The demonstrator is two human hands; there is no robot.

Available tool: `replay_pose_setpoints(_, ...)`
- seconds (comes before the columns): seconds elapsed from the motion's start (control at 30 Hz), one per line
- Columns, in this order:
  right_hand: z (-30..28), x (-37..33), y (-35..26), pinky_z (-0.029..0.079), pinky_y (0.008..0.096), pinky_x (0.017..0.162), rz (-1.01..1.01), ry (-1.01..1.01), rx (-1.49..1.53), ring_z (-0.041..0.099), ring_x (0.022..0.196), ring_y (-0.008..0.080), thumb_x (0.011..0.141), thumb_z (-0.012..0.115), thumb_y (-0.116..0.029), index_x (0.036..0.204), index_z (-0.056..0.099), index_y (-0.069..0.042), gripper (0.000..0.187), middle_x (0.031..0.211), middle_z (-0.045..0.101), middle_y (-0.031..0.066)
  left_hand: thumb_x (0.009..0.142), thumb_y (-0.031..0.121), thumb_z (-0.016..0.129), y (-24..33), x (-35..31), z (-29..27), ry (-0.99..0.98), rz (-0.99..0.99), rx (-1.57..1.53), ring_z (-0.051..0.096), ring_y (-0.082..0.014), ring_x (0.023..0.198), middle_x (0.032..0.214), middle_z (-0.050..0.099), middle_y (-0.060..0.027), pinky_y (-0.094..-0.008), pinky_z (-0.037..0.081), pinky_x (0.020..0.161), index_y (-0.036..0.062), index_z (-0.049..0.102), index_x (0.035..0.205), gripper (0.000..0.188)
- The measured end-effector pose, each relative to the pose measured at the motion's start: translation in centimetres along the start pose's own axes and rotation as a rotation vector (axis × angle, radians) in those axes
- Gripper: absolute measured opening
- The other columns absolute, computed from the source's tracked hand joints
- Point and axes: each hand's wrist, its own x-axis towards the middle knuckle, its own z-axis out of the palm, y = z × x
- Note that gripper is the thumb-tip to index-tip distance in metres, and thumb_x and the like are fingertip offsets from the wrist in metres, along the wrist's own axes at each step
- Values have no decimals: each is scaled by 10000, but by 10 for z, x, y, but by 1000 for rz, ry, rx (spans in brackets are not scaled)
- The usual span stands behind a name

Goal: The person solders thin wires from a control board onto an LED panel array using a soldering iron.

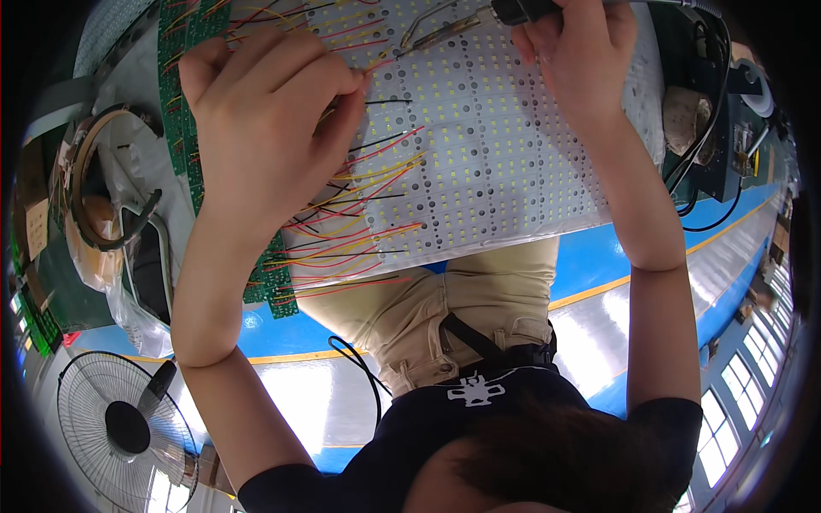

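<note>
Pale panel with rows of small yellow squares. Left hand, above panel's upper left: thumb and index fingertips pinched together on thin wire. Right hand, above panel's upper right: fingers curled closed around black-handled soldering iron, tip over panel, pointing toward left hand. Green circuit boards along panel's left edge; red, yellow, black loose wires spread from boards across panel.

We are working in a workshop: green circuit boards with coloured wires are lying here, a fan is standing near, and windows are shining beyond the blue floor.
</note>
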Motion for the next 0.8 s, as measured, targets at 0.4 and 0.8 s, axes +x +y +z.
replay_pose_setpoints(0.4, 0, 2, 1, 345, 293, 353, -28, -46, -4, 355, 346, 122, 965, 606, -86, 797, 471, -57, 218, 485, 421, 18, 769, 168, 820, -1, 1, 2, 2, 5, 15, 639, -165, 861, 834, 641, 51, -398, 338, 870, 168, 633, 756, 187)
replay_pose_setpoints(0.8, 2, 1, 3, 342, 287, 356, 13, 67, -63, 371, 354, 115, 947, 645, -105, 823, 483, -52, 211, 505, 442, 21, 769, 171, 817, -1, 0, -1, -5, 18, 2, 641, -158, 857, 845, 649, 55, -400, 337, 866, 174, 658, 775, 159)
